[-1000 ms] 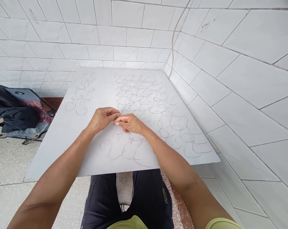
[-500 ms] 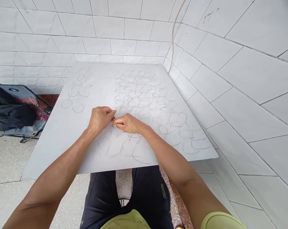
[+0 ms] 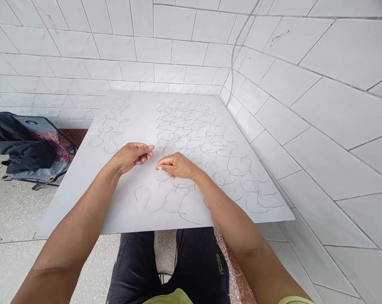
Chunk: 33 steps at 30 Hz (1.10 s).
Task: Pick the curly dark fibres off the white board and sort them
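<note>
A white board (image 3: 83,185) lies across my lap, strewn with several thin bent wire pieces (image 3: 197,131). My left hand (image 3: 130,155) hovers over the board's middle, fingers curled in a pinch on a thin wire I can barely make out. My right hand (image 3: 177,165) rests just to its right, fingertips pinched together on a wire loop (image 3: 161,174) lying on the board. A small gap separates the two hands. More curled wires (image 3: 159,198) lie just in front of them, and a smaller group (image 3: 110,126) sits at the far left.
White tiled walls (image 3: 304,105) close in behind and on the right, with a pale cable (image 3: 233,63) hanging in the corner. A folding chair with dark clothes (image 3: 26,147) stands on the floor at the left. My dark trousers (image 3: 191,266) show below the board.
My hands, fingertips touching before, have drawn slightly apart. The left hand lifted and moved left; the right stays low on the board.
</note>
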Each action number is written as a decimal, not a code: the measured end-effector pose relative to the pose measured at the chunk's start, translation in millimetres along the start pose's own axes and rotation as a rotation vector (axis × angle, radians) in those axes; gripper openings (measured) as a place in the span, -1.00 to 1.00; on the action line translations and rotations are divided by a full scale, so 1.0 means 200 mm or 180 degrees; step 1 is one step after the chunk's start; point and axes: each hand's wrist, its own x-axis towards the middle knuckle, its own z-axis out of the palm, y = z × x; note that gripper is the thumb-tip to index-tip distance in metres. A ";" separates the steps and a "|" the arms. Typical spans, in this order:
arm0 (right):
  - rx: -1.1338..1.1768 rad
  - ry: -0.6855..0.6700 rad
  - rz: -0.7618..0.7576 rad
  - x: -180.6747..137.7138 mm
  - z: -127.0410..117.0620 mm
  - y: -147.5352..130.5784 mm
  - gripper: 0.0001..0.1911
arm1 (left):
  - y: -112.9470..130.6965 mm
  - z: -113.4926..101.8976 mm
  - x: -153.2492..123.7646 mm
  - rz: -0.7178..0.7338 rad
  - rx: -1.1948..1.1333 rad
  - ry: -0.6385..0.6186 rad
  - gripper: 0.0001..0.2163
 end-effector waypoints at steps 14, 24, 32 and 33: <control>-0.0014 0.0038 -0.0048 0.00 0.01 -0.01 -0.72 | -0.01 0.05 0.00 -0.0022 0.0042 0.0204 -0.62; 0.0019 0.0834 -0.0353 0.02 -0.02 0.02 -0.67 | 0.02 0.11 -0.05 0.0116 0.0949 -0.0253 -0.78; 0.0062 0.1228 -0.0252 0.03 -0.03 0.02 -0.71 | 0.01 0.14 -0.05 0.0089 0.0520 0.0032 -0.77; 0.0066 0.1163 -0.0239 0.03 -0.03 0.02 -0.71 | 0.01 0.14 -0.05 0.0125 0.0525 0.0092 -0.76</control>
